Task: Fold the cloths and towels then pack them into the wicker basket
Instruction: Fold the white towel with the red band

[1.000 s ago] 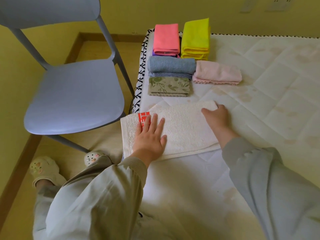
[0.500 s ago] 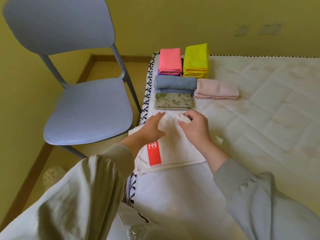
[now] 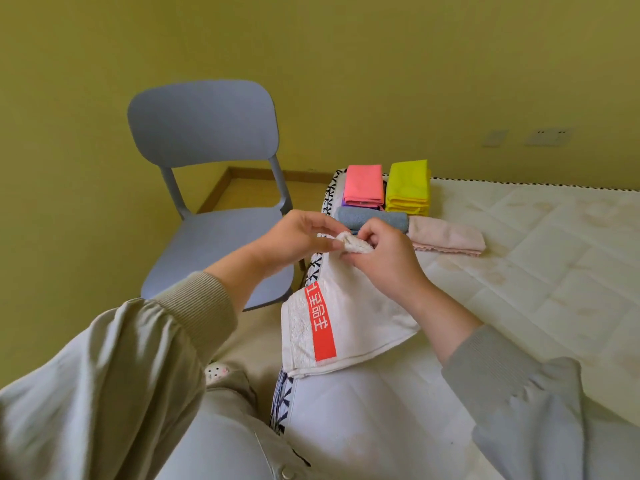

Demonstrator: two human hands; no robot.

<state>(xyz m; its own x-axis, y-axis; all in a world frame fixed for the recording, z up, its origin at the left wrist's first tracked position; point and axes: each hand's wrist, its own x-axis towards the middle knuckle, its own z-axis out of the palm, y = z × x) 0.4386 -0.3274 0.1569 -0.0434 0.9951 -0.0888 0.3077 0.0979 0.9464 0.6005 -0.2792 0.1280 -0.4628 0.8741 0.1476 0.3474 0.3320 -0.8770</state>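
White towel (image 3: 349,320) — lifted, draped

Chair (image 3: 214,216) left of mattress (image 3: 519,271), folded cloths (image 3: 388,202) at its far corner, towel (image 3: 346,320) nearer, over the edge.

blue-grey chair (image 3: 207,140), quilted mattress (image 3: 519,271) — yellow wall (image 3: 381,64)

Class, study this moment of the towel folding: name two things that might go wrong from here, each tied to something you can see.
1. Both hands, left and right, pinch only the top edge of the white towel; its lower end hangs past the mattress edge and may slip toward the floor.
2. The lifted towel is close to the blue towel and pink towel; a swing might disturb those folds.
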